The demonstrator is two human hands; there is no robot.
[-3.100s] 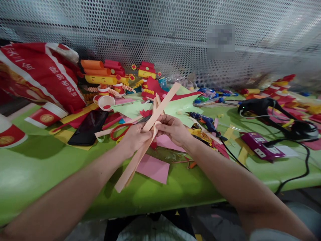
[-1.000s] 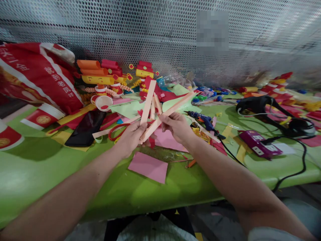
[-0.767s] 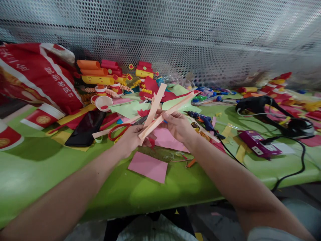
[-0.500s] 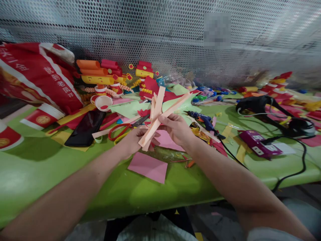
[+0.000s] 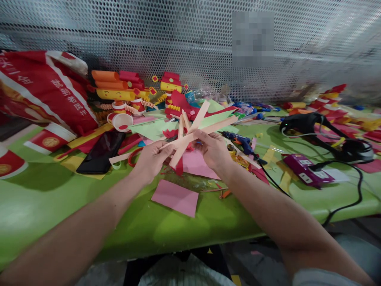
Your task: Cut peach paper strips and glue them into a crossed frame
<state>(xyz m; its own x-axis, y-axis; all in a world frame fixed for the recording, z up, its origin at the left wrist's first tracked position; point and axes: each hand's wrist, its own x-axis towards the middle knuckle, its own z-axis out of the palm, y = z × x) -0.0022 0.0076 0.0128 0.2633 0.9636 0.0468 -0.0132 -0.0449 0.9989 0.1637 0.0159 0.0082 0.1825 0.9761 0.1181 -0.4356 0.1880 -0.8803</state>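
Between left hand (image 5: 152, 158) and right hand (image 5: 214, 151), pinched by both: crossed peach paper strips (image 5: 183, 141).

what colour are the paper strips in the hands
The paper strips are plain pale peach, best seen in the head view.

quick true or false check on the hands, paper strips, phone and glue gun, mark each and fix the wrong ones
1. The left hand and right hand both hold peach strips. True.
2. The peach strips lie parallel. False: they cross.
3. The phone is left of the left hand. True.
4. The phone lies on pink paper. False: it lies on yellow paper.
5. The glue gun is right of the right hand. True.
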